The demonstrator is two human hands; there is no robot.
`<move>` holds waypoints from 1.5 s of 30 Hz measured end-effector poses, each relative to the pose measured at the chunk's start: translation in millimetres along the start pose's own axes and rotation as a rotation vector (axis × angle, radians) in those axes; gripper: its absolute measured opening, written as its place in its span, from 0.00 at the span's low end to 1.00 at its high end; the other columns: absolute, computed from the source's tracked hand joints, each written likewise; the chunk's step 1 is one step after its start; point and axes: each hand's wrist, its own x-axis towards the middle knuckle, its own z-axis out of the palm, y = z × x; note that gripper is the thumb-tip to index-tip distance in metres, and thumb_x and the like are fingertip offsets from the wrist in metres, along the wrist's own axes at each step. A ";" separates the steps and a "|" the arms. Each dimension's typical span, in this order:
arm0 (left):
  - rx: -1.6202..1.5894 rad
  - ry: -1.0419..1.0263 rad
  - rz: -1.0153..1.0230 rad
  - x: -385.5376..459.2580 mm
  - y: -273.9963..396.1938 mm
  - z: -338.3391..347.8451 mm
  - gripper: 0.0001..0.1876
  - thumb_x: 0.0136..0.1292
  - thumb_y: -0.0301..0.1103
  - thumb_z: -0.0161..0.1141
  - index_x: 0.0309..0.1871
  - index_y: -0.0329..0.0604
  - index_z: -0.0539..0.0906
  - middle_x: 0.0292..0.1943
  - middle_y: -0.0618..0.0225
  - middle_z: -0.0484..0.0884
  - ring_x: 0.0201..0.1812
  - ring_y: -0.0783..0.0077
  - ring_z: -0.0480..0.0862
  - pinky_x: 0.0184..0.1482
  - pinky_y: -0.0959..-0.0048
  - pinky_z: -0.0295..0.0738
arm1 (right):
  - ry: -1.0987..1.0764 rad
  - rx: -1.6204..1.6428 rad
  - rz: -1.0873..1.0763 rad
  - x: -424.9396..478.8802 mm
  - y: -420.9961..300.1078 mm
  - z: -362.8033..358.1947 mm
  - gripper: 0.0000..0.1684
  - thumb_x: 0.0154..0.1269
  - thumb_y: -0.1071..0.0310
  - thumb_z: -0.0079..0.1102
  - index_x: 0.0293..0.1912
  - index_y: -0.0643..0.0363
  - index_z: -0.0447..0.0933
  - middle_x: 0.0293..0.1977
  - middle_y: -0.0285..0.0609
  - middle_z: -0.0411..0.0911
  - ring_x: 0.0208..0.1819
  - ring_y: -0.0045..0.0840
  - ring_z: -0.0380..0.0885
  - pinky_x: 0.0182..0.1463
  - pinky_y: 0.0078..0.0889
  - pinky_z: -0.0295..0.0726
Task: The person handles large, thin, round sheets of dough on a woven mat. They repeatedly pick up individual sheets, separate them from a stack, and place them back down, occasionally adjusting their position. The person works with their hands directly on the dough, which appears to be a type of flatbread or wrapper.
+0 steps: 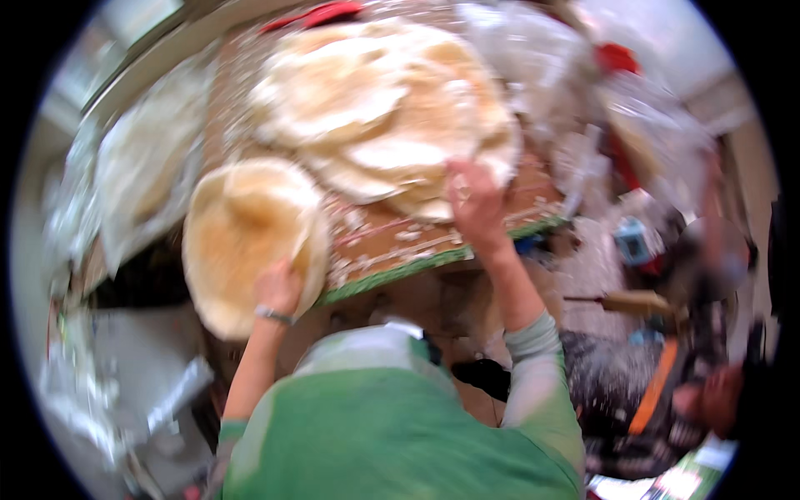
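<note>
My left hand (279,289), with a bracelet or watch at the wrist, grips the near right side of a large round flatbread (250,231). That bread overhangs the left front corner of a brown patterned cloth (375,240) with a green edge. On the cloth lies a heap of large, pale, overlapping flatbreads (425,125). My right hand (478,203) is at the near right edge of this heap, its fingers curled; blur hides whether it grips a bread. White crumbs or flakes are scattered over the cloth.
Clear plastic bags lie left (156,150) and right (531,56) of the heap. A red item (331,12) is at the far edge. At right are a light blue object (632,240), a wooden-handled tool (637,302) and an orange strip (653,387). Part of another person (712,397) shows at lower right.
</note>
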 end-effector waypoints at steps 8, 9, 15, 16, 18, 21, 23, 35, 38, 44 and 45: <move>-0.155 0.064 -0.101 6.3 0.6 -20.9 0.05 0.49 0.31 0.50 0.23 0.44 0.76 0.20 0.56 0.76 0.24 0.55 0.76 0.27 0.63 0.71 | -0.629 0.031 -0.461 -89.9 -78.0 140.6 0.19 0.45 0.65 0.53 0.40 0.62 0.69 0.45 0.43 0.66 0.51 0.31 0.61 0.56 0.40 0.55; -0.156 0.069 -0.112 9.2 -8.5 -26.3 0.05 0.49 0.31 0.50 0.23 0.44 0.77 0.21 0.56 0.76 0.24 0.55 0.76 0.27 0.63 0.71 | -0.628 0.009 -0.432 -92.7 -76.8 145.1 0.20 0.45 0.64 0.53 0.41 0.61 0.68 0.46 0.42 0.65 0.52 0.31 0.60 0.57 0.41 0.54; -0.116 0.047 -0.098 33.5 -53.8 -97.8 0.05 0.46 0.29 0.51 0.24 0.45 0.78 0.22 0.57 0.76 0.27 0.57 0.77 0.30 0.67 0.71 | -0.625 -0.023 -0.373 -97.3 -70.4 143.1 0.19 0.48 0.62 0.53 0.42 0.56 0.68 0.47 0.40 0.64 0.54 0.30 0.59 0.57 0.43 0.52; -0.151 0.068 -0.073 40.1 -67.5 -108.8 0.05 0.45 0.29 0.51 0.25 0.44 0.79 0.23 0.57 0.77 0.27 0.58 0.77 0.31 0.68 0.72 | -0.624 -0.026 -0.367 -96.3 -71.3 143.5 0.19 0.48 0.62 0.53 0.42 0.56 0.68 0.47 0.39 0.64 0.53 0.30 0.59 0.57 0.43 0.53; -0.123 0.114 -0.019 53.8 -93.3 -138.9 0.06 0.46 0.27 0.51 0.27 0.41 0.78 0.23 0.58 0.77 0.27 0.64 0.78 0.31 0.72 0.71 | -0.625 -0.041 -0.362 -96.6 -72.1 144.0 0.18 0.48 0.62 0.53 0.42 0.55 0.68 0.46 0.39 0.65 0.53 0.29 0.60 0.56 0.42 0.54; -0.169 0.160 -0.054 67.0 -116.9 -185.3 0.06 0.49 0.26 0.51 0.29 0.37 0.78 0.23 0.62 0.79 0.24 0.74 0.78 0.28 0.77 0.70 | -0.596 -0.047 -0.346 -98.5 -75.7 142.4 0.15 0.48 0.64 0.52 0.39 0.57 0.70 0.43 0.40 0.67 0.51 0.30 0.61 0.55 0.42 0.55; -0.088 0.105 -0.033 70.1 -111.9 -191.8 0.06 0.50 0.27 0.51 0.29 0.35 0.77 0.20 0.65 0.77 0.22 0.79 0.75 0.26 0.79 0.68 | -0.601 -0.056 -0.318 -98.3 -80.2 143.5 0.15 0.48 0.65 0.52 0.38 0.59 0.70 0.41 0.42 0.69 0.49 0.31 0.63 0.56 0.41 0.54; -0.484 -0.027 -0.105 61.2 -108.5 -148.0 0.07 0.53 0.28 0.51 0.30 0.33 0.77 0.16 0.76 0.71 0.19 0.87 0.68 0.22 0.85 0.63 | -0.803 0.101 0.257 -31.7 -142.9 208.8 0.21 0.46 0.54 0.55 0.32 0.63 0.74 0.28 0.49 0.74 0.33 0.37 0.74 0.37 0.34 0.71; -0.341 0.120 -0.084 65.6 -116.8 -166.7 0.09 0.51 0.34 0.52 0.29 0.38 0.78 0.15 0.64 0.74 0.17 0.77 0.71 0.23 0.78 0.65 | -0.808 0.015 0.372 -38.5 -145.1 234.4 0.24 0.42 0.50 0.57 0.28 0.64 0.74 0.28 0.49 0.75 0.34 0.36 0.74 0.37 0.35 0.71; -0.053 0.284 -0.037 63.9 -118.3 -192.5 0.08 0.53 0.33 0.51 0.31 0.39 0.77 0.13 0.65 0.69 0.15 0.78 0.66 0.21 0.79 0.61 | -0.659 0.121 0.468 -49.7 -139.4 244.7 0.19 0.43 0.55 0.57 0.26 0.64 0.73 0.24 0.46 0.74 0.31 0.32 0.74 0.35 0.31 0.72; -0.065 0.293 -0.006 63.0 -118.8 -189.9 0.08 0.52 0.33 0.51 0.31 0.39 0.77 0.14 0.64 0.70 0.15 0.77 0.67 0.21 0.78 0.62 | -0.741 0.230 0.554 -47.8 -138.8 245.9 0.18 0.43 0.57 0.56 0.26 0.64 0.72 0.23 0.44 0.73 0.29 0.29 0.74 0.33 0.29 0.72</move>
